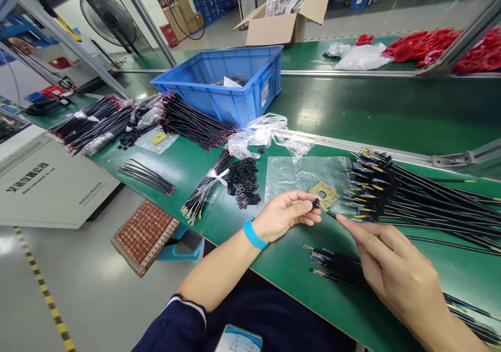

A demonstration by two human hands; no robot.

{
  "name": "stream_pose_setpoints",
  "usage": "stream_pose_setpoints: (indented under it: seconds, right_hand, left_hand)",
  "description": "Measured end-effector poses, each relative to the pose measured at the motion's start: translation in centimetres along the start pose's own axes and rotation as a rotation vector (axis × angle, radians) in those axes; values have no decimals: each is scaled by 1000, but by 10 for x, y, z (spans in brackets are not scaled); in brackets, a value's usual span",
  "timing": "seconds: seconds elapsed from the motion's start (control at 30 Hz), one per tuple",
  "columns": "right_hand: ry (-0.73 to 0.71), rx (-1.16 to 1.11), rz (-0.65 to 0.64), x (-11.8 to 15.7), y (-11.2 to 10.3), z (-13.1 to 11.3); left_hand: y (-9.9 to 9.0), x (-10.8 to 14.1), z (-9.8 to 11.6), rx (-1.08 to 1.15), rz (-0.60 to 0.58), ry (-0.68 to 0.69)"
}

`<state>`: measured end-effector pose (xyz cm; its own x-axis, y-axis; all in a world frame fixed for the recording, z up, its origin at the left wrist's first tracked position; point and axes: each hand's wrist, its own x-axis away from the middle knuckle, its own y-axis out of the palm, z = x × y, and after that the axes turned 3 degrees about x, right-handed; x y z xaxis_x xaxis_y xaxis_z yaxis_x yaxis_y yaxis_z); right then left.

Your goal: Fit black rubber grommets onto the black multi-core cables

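My left hand (291, 215), with a blue band at the wrist, pinches a small black plastic piece (315, 203) between thumb and fingers. Close to it, my right hand (395, 260) grips a black cable (331, 213) near its stripped end. Thin coloured wires run from that end to the black piece; whether they pass through it I cannot tell. Under the hands lies a clear plastic bag (289, 177) with a yellow sponge (325, 193) that has a round hole. A pile of flat black plastic pieces (243, 182) sits left of my left hand.
Bundled black cables (434, 195) with black pieces near their ends lie at right, and more cables (340, 268) near the front edge. A blue bin (219, 101) stands behind. Red parts (422, 46) and an open carton (272, 28) are farther back.
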<state>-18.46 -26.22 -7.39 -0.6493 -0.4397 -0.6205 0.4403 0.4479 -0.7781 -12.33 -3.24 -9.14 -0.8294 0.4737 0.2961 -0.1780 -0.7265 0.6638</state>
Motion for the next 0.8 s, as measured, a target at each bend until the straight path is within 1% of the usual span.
stream_pose_setpoints:
  seconds: [0.13, 0.37, 0.5, 0.63, 0.7, 0.8]
  right_hand:
    - [-9, 7, -26, 3, 0, 2]
    - [-33, 130, -46, 4, -9, 0]
    - [-35, 160, -52, 5, -12, 3]
    - [2, 167, -48, 8, -14, 5]
    - [-10, 173, -44, 8, -15, 3]
    - [-73, 213, -40, 5, -18, -2]
  left_hand:
    - [0, 1, 1, -27, 16, -1]
    - [1, 0, 0, -127, 9, 43]
    - [3, 2, 0, -180, -25, 77]
    - [4, 4, 2, -200, -66, 45]
    - [4, 4, 1, -212, -64, 43]
    - [3, 3, -1, -224, -29, 64]
